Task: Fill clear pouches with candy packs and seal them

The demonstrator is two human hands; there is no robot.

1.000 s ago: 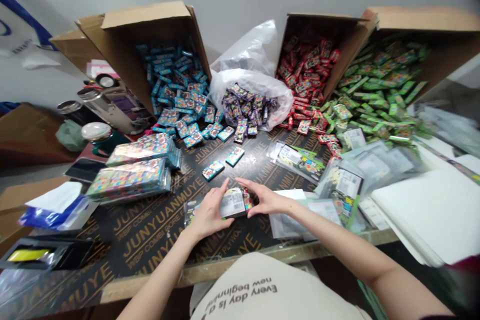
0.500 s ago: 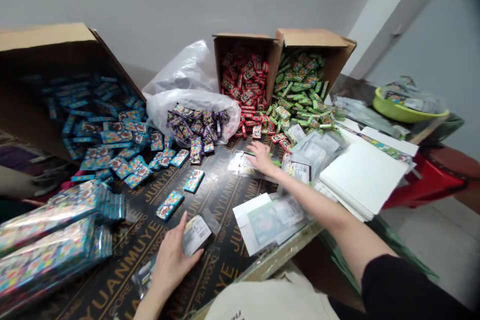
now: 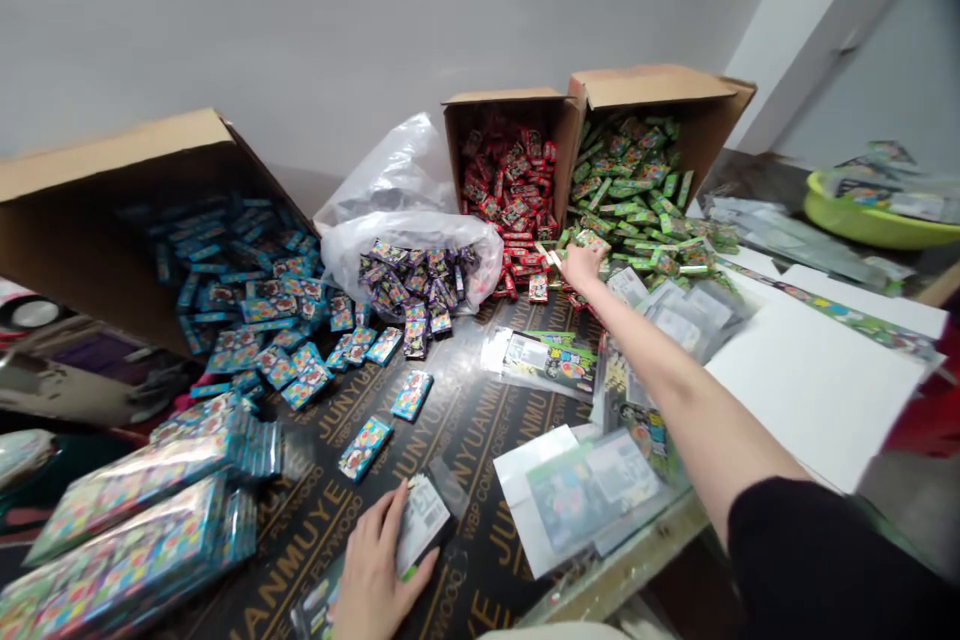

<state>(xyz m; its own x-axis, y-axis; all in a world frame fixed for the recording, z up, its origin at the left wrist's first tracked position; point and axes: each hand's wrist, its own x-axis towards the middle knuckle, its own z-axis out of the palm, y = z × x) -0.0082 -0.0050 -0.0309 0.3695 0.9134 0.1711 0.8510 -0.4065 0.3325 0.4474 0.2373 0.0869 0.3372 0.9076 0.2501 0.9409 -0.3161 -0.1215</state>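
Note:
My left hand rests on the near part of the dark plywood table, its thumb and fingers around the edges of a flat packet with a white barcode label in clear plastic. Part of that packet is under the palm. My right hand is stretched out to the front of the green packet pile, fingers curled in at a small green packet; the fingertips are partly hidden. Two blue packets, a farther one and a nearer one, lie apart beyond my left hand.
Tipped cartons spill blue packets and red packets. Between them a clear bag holds purple packets. Wrapped blue bundles lie left. At right are printed sleeves, white card and a yellow-green basin.
My right hand has moved away from the printed sleeves, up to the front of the green pile. My left hand stays at the labelled packet. The view has shifted slightly.

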